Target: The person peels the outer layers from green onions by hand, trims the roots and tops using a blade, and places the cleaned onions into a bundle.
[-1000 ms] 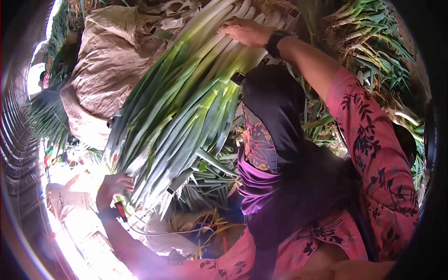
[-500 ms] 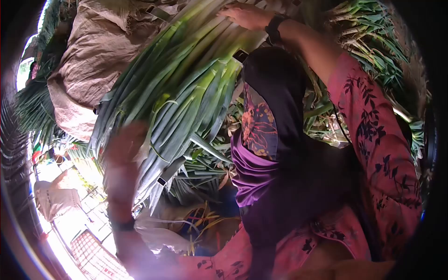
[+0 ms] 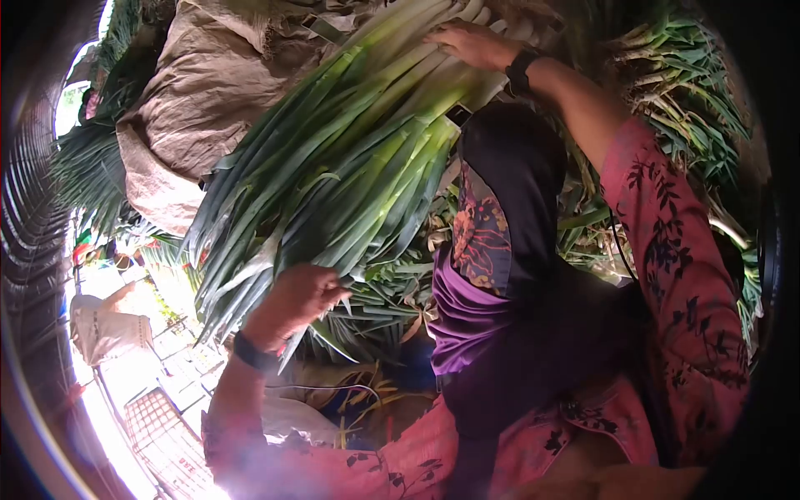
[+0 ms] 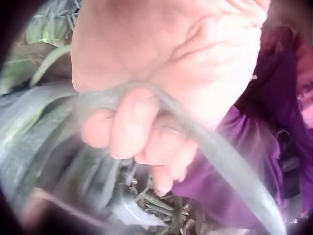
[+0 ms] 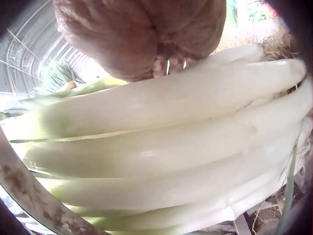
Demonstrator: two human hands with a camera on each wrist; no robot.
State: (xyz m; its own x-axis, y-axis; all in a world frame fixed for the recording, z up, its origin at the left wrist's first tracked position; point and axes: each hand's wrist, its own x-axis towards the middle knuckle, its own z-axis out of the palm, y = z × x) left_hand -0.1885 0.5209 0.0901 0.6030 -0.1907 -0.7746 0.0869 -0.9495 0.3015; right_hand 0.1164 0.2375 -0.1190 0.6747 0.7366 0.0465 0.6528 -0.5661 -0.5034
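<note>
A large bundle of leeks (image 3: 333,158) lies at a slant, white stalks toward the top and green leaves fanned toward the lower left. My left hand (image 3: 296,304) is at the lower leaves, palm toward the wrist camera. In the left wrist view its curled fingers (image 4: 134,122) grip a long leek leaf (image 4: 234,171), whose free end trails to the lower right. My right hand (image 3: 475,46) rests across the white stalks (image 5: 161,107), fingers reaching over the far side. Most of those fingers are hidden behind the palm in the right wrist view.
A brown sack (image 3: 192,108) lies left of the bundle. More leeks (image 3: 683,100) are heaped at the right, and loose leaves (image 3: 367,308) lie below. A plastic crate (image 3: 171,433) stands in bright light at the lower left. A cable (image 3: 333,387) runs near my left forearm.
My left hand has moved from the leaf tips at the lower left, up over the leaves, then right and down, and now grips a leaf. My right hand stays on the stalks.
</note>
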